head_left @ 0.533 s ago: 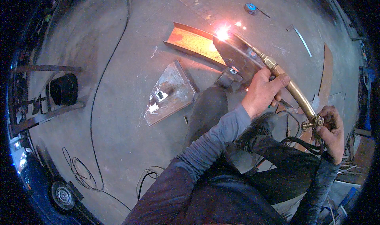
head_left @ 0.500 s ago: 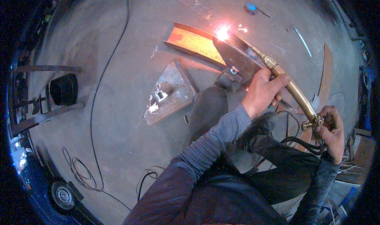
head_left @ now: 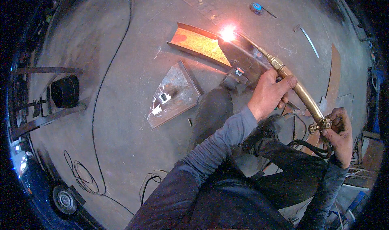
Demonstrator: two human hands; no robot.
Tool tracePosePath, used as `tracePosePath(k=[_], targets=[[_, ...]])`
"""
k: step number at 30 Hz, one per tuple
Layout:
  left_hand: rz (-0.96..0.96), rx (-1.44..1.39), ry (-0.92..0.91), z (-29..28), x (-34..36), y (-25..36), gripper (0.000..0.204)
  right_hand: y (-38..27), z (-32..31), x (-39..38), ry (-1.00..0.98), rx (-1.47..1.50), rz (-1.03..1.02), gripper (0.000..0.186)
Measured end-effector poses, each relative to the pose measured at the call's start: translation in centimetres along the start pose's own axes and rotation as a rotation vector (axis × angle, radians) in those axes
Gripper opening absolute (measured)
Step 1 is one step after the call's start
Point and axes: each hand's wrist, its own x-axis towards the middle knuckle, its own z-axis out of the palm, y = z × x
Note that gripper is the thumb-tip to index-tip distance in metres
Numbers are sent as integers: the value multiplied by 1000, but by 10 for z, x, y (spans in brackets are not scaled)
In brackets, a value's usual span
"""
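A long, brass-coloured metal torch [head_left: 304,95] is held slantwise around 2 o'clock, its thin tip pointed toward 1 o'clock, where the metal is hidden by a pinkish-white glare [head_left: 228,33]. The grip of the left hand [head_left: 268,93] is closed at the torch's forward part, apparently so the tip can be steadied; how far the fingers are wrapped is hidden. Past 3 o'clock, the rear end is pinched by the right hand [head_left: 341,137] beside round brass valve knobs [head_left: 327,124], seemingly so that weight is balanced and the valves are reachable. At 12 o'clock, an orange-lit steel channel [head_left: 198,44] is partly covered by a dark steel piece [head_left: 237,53]. Near 10 o'clock, a grey triangular steel plate [head_left: 177,86] is set apart from the glare.
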Motion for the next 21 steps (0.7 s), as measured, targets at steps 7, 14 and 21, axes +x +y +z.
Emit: tracePosePath(k=[7, 14, 21], targets=[[-34, -40, -28, -1, 2, 0, 29, -1, 1, -1, 20, -1, 2, 39], [-33, -61, -39, 0, 3, 1, 28, -3, 2, -2, 30, 6, 1, 36], [-37, -37, -2, 0, 4, -4, 27, -1, 4, 0, 16, -15, -21, 29]])
